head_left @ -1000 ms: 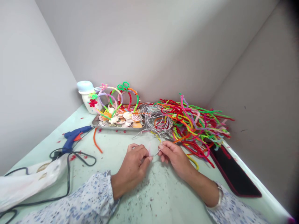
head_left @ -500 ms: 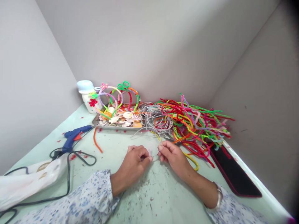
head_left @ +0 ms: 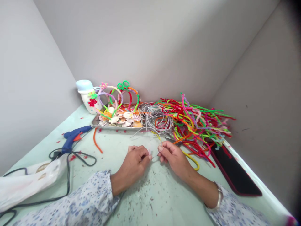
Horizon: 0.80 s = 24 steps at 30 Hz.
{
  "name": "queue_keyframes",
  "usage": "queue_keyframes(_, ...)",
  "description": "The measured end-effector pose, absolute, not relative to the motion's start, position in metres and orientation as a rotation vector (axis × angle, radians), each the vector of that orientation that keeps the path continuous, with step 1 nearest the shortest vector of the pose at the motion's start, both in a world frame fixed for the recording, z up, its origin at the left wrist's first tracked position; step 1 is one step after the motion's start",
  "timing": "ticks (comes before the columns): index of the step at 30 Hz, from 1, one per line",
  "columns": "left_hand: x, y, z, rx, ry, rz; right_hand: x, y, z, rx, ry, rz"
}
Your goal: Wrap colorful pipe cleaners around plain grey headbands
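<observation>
A thin grey wire (head_left: 156,155) spans the small gap between my two hands over the middle of the table. My left hand (head_left: 135,161) is closed, thumb and forefinger pinching one end of it. Across from it, my right hand (head_left: 173,157) pinches the wire too, and a loose piece rises above those fingers. Behind the hands lies a tangled coil of grey wire (head_left: 157,121). Whatever else the left fingers may cover is hidden; a faint pinkish patch shows beside them.
A metal tray (head_left: 115,127) holds shells and pipe-cleaner headbands (head_left: 108,94). A white bottle (head_left: 87,97) stands behind it. Left lies a blue glue gun (head_left: 72,136) with its cord, near a white bag (head_left: 35,185). Right are heaped pipe cleaners (head_left: 199,125) and a black flat case (head_left: 235,172).
Both hands keep their pinch on the wire and hardly move. The whole view has shifted very slightly.
</observation>
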<state>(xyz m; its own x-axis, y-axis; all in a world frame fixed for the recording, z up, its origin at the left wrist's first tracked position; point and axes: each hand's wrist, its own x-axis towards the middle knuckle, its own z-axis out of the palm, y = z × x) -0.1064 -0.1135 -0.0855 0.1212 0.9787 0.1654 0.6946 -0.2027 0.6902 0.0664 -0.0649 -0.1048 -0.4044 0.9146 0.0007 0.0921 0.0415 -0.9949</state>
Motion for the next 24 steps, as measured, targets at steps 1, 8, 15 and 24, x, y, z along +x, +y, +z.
queue_keyframes(1, -0.1064, -0.1136, -0.0850, 1.953, 1.617, 0.841, 0.0667, -0.0652, -0.1048, -1.029, -1.604, 1.442)
queue_keyframes(8, -0.1076, -0.1122, -0.0831, 1.929, 1.610, 0.829, 0.0673, -0.0679, -0.1047, -0.953, -1.637, 1.409)
queue_keyframes(15, -0.1085, -0.1104, -0.0837, 1.925, 1.602, 0.799, 0.0671, -0.0710, -0.1023, -0.924, -1.657, 1.396)
queue_keyframes(24, -0.1075, -0.1150, -0.0814, 1.947, 1.633, 0.870, 0.0670, -0.0621, -0.1002, -1.047, -1.508, 1.506)
